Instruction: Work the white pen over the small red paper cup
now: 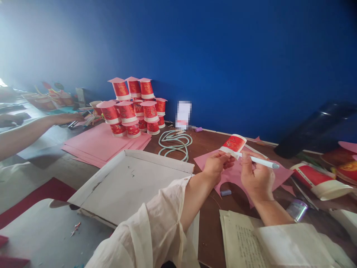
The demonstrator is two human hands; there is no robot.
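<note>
My left hand (216, 163) is closed round a red paper cup (233, 144) with a white rim, held tilted above a pink paper sheet (237, 175) on the brown table. My right hand (256, 176) grips a white pen (262, 162), its tip touching the cup's rim. Both forearms come from white sleeves. A small lilac cap (225, 192) lies just below the hands on the table.
A stack of red cups topped with pink paper (134, 108) stands at the back on pink sheets (100, 143). A flat white box lid (131, 182), a coiled green cord (175, 143), stacked red cups (320, 182) and a printed page (245, 238) surround me. Another person's arm (33, 128) reaches in at left.
</note>
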